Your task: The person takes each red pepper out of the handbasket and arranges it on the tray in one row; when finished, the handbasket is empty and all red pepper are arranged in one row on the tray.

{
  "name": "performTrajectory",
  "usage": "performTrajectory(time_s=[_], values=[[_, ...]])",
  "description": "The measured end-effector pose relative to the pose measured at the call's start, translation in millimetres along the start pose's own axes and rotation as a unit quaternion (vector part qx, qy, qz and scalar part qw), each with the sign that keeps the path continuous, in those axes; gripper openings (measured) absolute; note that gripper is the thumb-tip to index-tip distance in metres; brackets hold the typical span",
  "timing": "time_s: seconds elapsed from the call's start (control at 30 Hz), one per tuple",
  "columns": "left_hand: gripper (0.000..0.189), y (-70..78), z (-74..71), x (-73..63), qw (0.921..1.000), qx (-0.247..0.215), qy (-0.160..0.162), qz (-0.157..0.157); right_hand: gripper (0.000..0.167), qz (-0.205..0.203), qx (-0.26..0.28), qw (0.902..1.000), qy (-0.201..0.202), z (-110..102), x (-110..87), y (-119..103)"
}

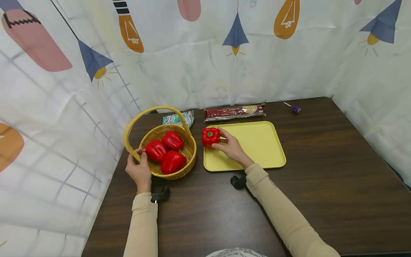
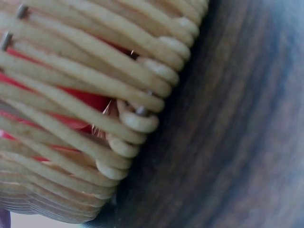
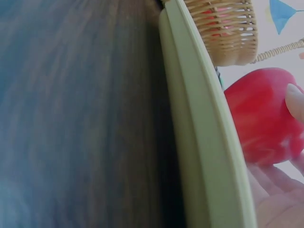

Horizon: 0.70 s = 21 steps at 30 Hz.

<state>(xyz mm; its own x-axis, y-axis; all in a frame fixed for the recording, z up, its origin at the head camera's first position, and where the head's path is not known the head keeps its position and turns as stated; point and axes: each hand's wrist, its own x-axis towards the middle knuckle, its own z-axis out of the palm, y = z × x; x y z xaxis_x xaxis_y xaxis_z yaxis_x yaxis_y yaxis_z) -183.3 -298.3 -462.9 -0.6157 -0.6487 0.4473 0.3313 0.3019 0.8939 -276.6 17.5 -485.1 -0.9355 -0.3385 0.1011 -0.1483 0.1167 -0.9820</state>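
Note:
My left hand (image 1: pixel 139 170) grips the yellow wicker basket (image 1: pixel 191 157) at its left side, where the arched handle (image 1: pixel 129 129) meets the rim. Three red bell peppers (image 1: pixel 173 162) lie inside the basket; red shows through the weave (image 2: pixel 71 114) in the left wrist view. In my right hand (image 1: pixel 232 147) is another red bell pepper (image 1: pixel 211 137), its green stem end facing up, with thumb and fingers around its right side. This pepper overlaps the left end of the yellow tray (image 1: pixel 257 146). The right wrist view shows the pepper (image 3: pixel 263 114) just beyond the tray's edge.
Behind the basket lies a green and pink packet (image 1: pixel 189 117). A long dark red spaghetti packet (image 1: pixel 235 112) rests behind the tray. Toward the back right is a purple lollipop (image 1: pixel 296 109). A printed curtain (image 1: pixel 205 71) hangs behind the dark wooden table (image 1: pixel 321 185).

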Motion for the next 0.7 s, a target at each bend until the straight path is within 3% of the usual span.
performTrajectory(time_s=[0.47,0.7], values=[[0.022,-2.3,0.4,0.9,1.0000,0.007,-0.002,-0.003,0.074,-0.002,0.015,0.9999,-0.005,6.1,2.4,-0.9],[0.023,-2.8,0.2,0.3,0.9999,0.013,-0.002,-0.006,0.080,0.003,0.023,0.9996,-0.017,4.8,2.4,-0.4]])
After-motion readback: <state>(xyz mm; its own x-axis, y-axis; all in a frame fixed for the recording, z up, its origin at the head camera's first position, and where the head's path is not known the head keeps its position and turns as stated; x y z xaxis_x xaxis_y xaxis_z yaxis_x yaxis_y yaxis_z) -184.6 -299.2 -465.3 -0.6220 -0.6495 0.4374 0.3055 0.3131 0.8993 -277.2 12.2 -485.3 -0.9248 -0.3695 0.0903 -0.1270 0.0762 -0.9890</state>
